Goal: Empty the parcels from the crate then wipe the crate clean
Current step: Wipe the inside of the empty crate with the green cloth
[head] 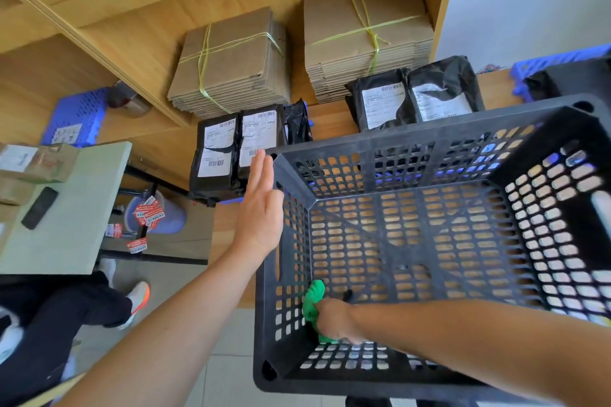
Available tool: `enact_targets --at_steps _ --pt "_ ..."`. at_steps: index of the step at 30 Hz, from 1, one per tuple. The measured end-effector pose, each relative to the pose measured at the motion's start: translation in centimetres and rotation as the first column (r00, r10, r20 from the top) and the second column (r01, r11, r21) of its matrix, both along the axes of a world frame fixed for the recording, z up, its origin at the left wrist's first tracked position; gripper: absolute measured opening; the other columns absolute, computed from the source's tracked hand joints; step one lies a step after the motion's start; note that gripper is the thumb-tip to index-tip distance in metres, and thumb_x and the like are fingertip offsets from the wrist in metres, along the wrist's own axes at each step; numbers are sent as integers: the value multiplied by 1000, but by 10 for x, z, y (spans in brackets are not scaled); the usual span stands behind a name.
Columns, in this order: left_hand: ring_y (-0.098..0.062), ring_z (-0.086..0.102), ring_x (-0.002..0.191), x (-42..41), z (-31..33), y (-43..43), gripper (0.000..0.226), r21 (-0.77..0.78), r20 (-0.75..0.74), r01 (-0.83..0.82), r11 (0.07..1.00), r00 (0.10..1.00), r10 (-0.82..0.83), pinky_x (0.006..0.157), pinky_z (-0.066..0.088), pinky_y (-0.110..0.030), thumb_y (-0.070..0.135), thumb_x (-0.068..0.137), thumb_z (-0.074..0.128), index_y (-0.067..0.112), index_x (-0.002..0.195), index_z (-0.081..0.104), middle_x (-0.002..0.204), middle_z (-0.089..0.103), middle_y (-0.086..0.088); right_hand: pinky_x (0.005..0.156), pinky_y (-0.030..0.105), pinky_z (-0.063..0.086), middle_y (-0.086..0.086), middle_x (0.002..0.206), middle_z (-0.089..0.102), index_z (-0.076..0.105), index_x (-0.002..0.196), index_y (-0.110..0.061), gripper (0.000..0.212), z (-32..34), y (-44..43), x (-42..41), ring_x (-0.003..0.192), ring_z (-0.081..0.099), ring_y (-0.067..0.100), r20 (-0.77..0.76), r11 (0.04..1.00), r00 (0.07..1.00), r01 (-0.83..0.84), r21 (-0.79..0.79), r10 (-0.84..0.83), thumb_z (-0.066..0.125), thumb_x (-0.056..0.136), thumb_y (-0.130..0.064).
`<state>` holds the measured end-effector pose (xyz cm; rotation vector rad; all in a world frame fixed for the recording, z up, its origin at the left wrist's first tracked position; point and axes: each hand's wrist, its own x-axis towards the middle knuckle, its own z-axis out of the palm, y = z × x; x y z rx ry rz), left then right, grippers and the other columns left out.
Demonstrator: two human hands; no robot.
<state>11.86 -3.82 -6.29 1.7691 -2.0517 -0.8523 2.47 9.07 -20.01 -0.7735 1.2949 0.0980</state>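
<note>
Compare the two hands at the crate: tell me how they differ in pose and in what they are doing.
The left hand is open and flat, fingers straight, pressed against the outside of the black crate near its far corner. The right hand is closed in a grip on a green cloth. The left hand holds nothing and stays outside; the right hand reaches inside, low in the near left corner. Both are bare, and both are at the crate's left side.

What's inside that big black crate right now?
No parcels: only the right hand pressing a green cloth into the black crate's near left corner. The arm covers part of the near wall, so that strip is unseen.
</note>
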Motion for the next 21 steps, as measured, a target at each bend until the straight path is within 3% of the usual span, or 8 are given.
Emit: enact_targets --at_steps 2,5,8,11,18,21 --pt "8 1 150 -1 2 0 62 4 4 -3 1000 1000 3 119 32 -38 11 104 25 28 162 8 166 -7 23 91 30 51 6 90 51 49 130 4 41 8 0 2 111 57 28 46 992 996 66 106 -71 41 91 13" --pt "4 5 152 -1 4 1 63 10 22 1 1000 1000 -1 115 38 -47 12 104 25 29 162 7 166 -7 25 95 44 53 16 107 51 39 132 1 47 17 -12 2 106 59 31 122 921 935 296 251 -334 34 89 19" --pt "-1 13 152 -2 5 1 64 6 37 5 1000 999 -6 111 40 -54 12 103 26 29 162 7 165 -7 26 99 50 49 19 137 41 35 142 -5 58 23 -31 8 123 52 36 46 807 845 492 326 -533 33 90 19" --pt "0 11 152 -1 4 2 63 0 34 14 1000 999 -14 112 40 -52 12 104 26 27 162 8 166 -7 24 106 52 39 15 157 23 30 150 -6 64 28 -48 13 139 36 36 -44 785 837 529 323 -546 38 90 18" --pt "7 2 151 -1 3 1 63 1 26 5 1000 1000 -5 117 35 -44 10 104 26 29 161 7 165 -7 25 106 51 40 18 155 25 29 149 -5 69 57 -91 1 139 36 38 -88 744 802 584 323 -591 49 88 18" --pt "9 0 150 -1 2 0 62 8 20 9 1000 1000 -9 121 28 -40 10 104 26 27 161 7 165 -8 25 104 51 44 18 143 44 49 130 -3 43 66 -109 -10 127 49 37 -89 682 694 719 138 -714 55 89 9"
